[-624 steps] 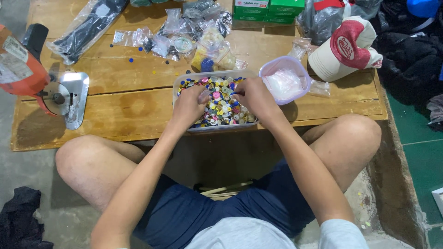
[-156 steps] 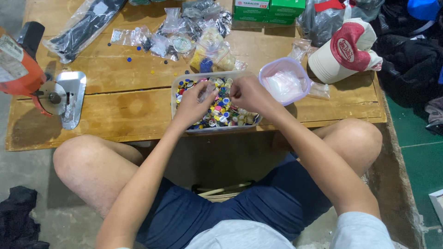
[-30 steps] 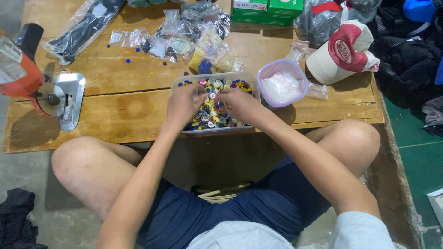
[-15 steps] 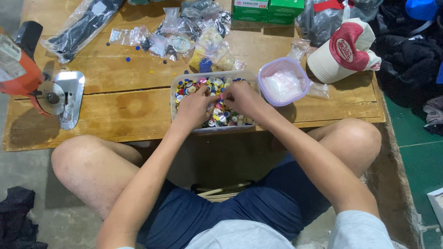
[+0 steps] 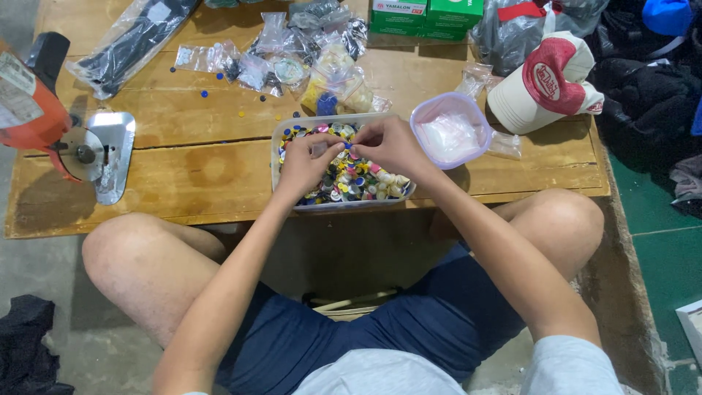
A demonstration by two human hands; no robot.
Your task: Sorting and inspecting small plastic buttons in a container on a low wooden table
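Matt, worn wooden table (image 5: 183, 168), clear plastic tub (image 5: 281, 135) of glossy plastic buttons (image 5: 358, 179), crinkly clear bags (image 5: 292, 51).

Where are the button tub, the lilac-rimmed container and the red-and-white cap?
button tub (image 5: 287, 130), head view, on its clear left rim
lilac-rimmed container (image 5: 451, 135), head view, on the white contents inside
red-and-white cap (image 5: 547, 77), head view, on the red front panel

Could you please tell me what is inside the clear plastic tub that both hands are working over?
The clear tub holds a heap of small round multicoloured pieces. The left hand and right hand cover much of it, so the middle stays hidden.
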